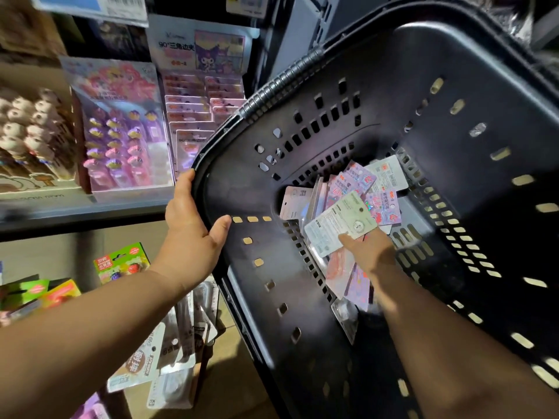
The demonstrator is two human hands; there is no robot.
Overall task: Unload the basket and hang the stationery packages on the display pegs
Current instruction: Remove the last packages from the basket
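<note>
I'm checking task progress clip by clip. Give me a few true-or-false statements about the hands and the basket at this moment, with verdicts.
1. The left hand grips the rim of the black basket. True.
2. The basket is empty. False: several pink and purple packages lie at its bottom.
3. The right hand holds a white package inside the basket. True.
4. The right hand is hanging a package on a display peg. False: it is down inside the basket.
</note>
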